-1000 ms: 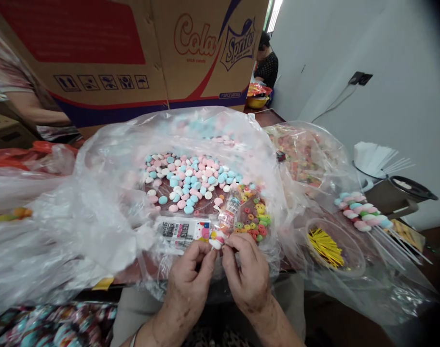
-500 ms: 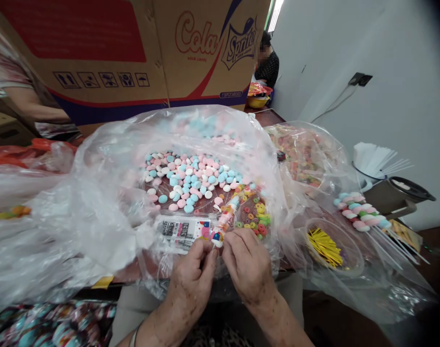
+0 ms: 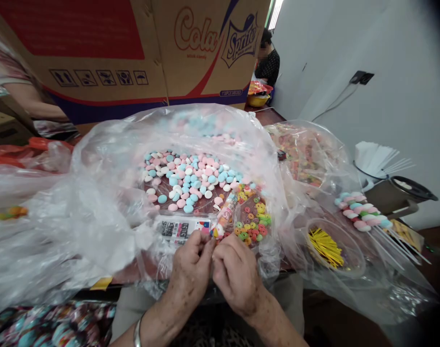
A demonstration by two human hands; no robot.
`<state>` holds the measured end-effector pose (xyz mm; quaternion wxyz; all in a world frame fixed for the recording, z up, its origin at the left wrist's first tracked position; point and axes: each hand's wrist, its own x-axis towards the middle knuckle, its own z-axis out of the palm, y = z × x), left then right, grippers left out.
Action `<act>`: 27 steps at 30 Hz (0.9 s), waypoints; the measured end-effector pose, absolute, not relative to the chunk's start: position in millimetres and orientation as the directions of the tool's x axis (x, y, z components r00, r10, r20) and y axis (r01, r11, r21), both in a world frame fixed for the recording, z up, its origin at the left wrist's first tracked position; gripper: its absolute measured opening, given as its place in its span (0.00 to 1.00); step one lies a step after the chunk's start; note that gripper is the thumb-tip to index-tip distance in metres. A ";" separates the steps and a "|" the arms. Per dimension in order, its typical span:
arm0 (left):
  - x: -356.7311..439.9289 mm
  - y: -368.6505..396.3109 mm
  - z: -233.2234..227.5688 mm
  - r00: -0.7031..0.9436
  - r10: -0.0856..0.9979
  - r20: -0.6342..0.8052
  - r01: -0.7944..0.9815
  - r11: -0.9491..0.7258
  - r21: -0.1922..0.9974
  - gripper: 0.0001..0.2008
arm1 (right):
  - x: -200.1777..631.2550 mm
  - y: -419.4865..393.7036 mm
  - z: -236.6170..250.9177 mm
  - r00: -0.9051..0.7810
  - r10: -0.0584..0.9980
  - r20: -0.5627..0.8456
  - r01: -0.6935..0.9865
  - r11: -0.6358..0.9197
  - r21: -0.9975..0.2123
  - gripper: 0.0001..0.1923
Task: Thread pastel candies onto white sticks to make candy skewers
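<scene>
A wrapped candy skewer [image 3: 225, 214], with marshmallow pieces inside a clear printed bag, leans away from me over the table. My left hand [image 3: 191, 264] pinches its lower end between thumb and fingers. Close beside it, my right hand [image 3: 237, 273] is closed, its curled fingertips meeting the left thumb; what they hold is hidden. Flat printed bags [image 3: 174, 230] lie just beyond the left hand. Pink, blue and white marshmallow candies [image 3: 186, 185] are spread behind them. To the right of the skewer lie small coloured ring candies [image 3: 258, 219].
A large cardboard box [image 3: 162, 62] stands behind a crumpled plastic sheet [image 3: 100, 193]. At right are yellow twist ties [image 3: 324, 246] in a clear bowl, finished marshmallow skewers [image 3: 364, 212] and a jug [image 3: 397, 197] near white sticks [image 3: 381, 159]. A person's arm [image 3: 39, 103] shows at left.
My right hand has shifted left and slightly down, right up against the left. The skewer's lower end, visible between the hands before, is now mostly covered by fingers.
</scene>
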<state>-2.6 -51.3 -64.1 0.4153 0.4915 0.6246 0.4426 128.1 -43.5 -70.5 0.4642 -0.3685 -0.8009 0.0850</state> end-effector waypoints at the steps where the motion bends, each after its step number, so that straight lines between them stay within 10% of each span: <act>1: -1.9 -50.5 -64.3 -0.167 0.978 -0.127 0.162 0.154 0.975 0.13 | 129.4 -42.8 -73.1 -0.205 0.716 0.667 0.486 0.666 -0.566 0.10; 6: 6.1 -53.4 -69.2 -0.080 0.967 -0.243 -0.166 0.227 0.960 0.18 | 135.1 -24.8 -77.8 0.254 0.953 0.166 -0.078 0.191 -0.979 0.12; 11: 14.6 -65.1 -70.6 0.036 0.972 -0.233 -0.175 0.235 0.956 0.19 | 124.0 -6.5 -54.0 -0.026 0.990 -0.138 -0.611 -0.125 -0.781 0.21; 27: 22.7 -67.7 -93.3 0.004 0.954 -0.300 -0.387 0.278 0.879 0.18 | 108.2 -24.6 -61.2 -0.150 0.978 -0.148 -0.649 -0.210 -0.732 0.17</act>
